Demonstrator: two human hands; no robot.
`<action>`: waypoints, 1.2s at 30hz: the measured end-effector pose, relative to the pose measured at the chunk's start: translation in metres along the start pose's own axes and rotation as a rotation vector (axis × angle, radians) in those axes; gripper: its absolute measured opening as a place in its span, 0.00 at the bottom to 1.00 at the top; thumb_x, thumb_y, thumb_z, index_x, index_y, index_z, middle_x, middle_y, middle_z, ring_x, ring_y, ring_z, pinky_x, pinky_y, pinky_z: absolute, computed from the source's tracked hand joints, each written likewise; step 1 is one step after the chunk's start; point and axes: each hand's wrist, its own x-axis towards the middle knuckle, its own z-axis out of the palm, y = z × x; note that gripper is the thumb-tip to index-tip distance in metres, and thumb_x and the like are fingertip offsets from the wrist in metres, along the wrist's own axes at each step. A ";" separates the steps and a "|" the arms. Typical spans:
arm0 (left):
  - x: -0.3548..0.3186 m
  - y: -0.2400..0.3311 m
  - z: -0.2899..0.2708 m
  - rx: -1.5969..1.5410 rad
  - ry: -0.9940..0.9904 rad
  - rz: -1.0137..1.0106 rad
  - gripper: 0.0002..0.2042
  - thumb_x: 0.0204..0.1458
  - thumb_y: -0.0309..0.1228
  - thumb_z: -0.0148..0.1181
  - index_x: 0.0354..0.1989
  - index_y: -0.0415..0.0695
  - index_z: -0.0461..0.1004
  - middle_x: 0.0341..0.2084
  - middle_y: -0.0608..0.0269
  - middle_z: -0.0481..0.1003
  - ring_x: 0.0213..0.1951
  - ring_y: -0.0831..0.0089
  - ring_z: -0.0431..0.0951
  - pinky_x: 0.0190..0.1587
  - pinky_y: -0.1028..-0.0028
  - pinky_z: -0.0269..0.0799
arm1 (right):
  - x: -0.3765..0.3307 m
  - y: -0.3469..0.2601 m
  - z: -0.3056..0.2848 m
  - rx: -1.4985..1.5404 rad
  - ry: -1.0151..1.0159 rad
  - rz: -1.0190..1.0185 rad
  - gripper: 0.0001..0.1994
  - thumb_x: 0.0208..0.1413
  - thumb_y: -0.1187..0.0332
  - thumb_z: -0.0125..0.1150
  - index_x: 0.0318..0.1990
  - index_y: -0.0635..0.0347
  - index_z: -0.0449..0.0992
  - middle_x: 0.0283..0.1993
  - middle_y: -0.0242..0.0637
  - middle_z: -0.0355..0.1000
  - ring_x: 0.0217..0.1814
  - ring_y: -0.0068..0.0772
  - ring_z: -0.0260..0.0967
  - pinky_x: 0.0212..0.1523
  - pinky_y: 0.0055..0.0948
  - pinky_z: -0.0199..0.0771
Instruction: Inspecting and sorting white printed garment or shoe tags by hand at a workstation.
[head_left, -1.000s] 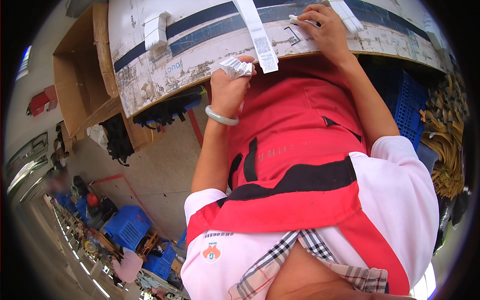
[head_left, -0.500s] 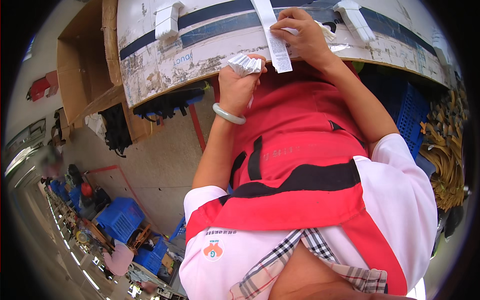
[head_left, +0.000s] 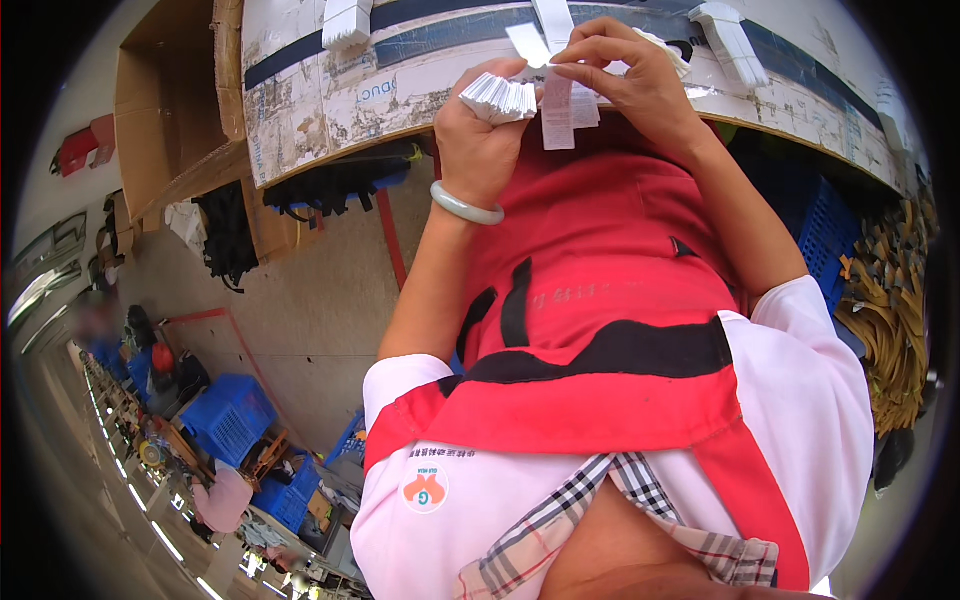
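My left hand (head_left: 475,150), a pale bangle at its wrist, is closed round a fanned bundle of folded white labels (head_left: 498,98). Close to its right, my right hand (head_left: 645,85) pinches a white printed label (head_left: 558,122) between thumb and finger. The label hangs down past the table's front edge, and a blank white piece (head_left: 527,44) sticks up above the fingertips. Behind the hands, a white label strip (head_left: 554,22) runs toward the far side of the table. Where the strip meets the held label is partly hidden by the fingers.
On the worn, cardboard-covered table (head_left: 290,120) lie banded white label bundles to the left (head_left: 346,22) and right (head_left: 730,45). An open cardboard box (head_left: 175,110) stands at the left. Blue crates (head_left: 830,235) and brown strips (head_left: 890,320) are at the right.
My left hand has moved up and closer to my right hand, still holding the bundle. The long printed strip under the right fingers now appears as a separate hanging label with a raised white piece.
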 end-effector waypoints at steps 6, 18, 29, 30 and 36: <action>-0.006 0.014 -0.012 -0.195 -0.147 -0.234 0.11 0.45 0.15 0.62 0.38 0.38 0.80 0.30 0.65 0.80 0.33 0.80 0.77 0.36 0.78 0.73 | -0.005 -0.029 -0.008 0.237 -0.138 0.073 0.09 0.57 0.70 0.62 0.43 0.63 0.78 0.41 0.31 0.73 0.40 0.20 0.69 0.43 0.20 0.71; -0.013 0.017 -0.017 -0.273 -0.193 -0.270 0.09 0.50 0.20 0.64 0.40 0.36 0.79 0.24 0.65 0.77 0.27 0.81 0.75 0.29 0.82 0.71 | -0.012 -0.026 -0.004 0.411 -0.249 0.326 0.09 0.57 0.70 0.62 0.41 0.65 0.77 0.37 0.28 0.74 0.39 0.16 0.69 0.43 0.17 0.71; -0.016 0.010 -0.014 -0.445 -0.240 -0.465 0.05 0.53 0.24 0.63 0.37 0.37 0.78 0.26 0.64 0.77 0.24 0.81 0.73 0.24 0.82 0.67 | -0.007 -0.028 -0.020 0.464 -0.467 0.322 0.05 0.57 0.71 0.61 0.35 0.64 0.76 0.33 0.27 0.71 0.36 0.15 0.67 0.38 0.17 0.67; -0.014 0.011 -0.015 -0.685 -0.263 -0.652 0.04 0.53 0.25 0.62 0.35 0.37 0.78 0.27 0.64 0.78 0.23 0.81 0.72 0.23 0.81 0.66 | -0.007 -0.034 -0.028 0.634 -0.630 0.451 0.05 0.56 0.71 0.61 0.34 0.64 0.76 0.33 0.26 0.70 0.35 0.15 0.66 0.36 0.16 0.66; -0.019 0.007 -0.008 -0.849 -0.318 -0.760 0.20 0.55 0.47 0.59 0.40 0.38 0.74 0.27 0.59 0.77 0.26 0.75 0.78 0.27 0.77 0.75 | -0.013 -0.038 0.006 0.567 -0.273 0.299 0.04 0.57 0.71 0.62 0.34 0.62 0.77 0.29 0.25 0.70 0.31 0.14 0.65 0.33 0.16 0.67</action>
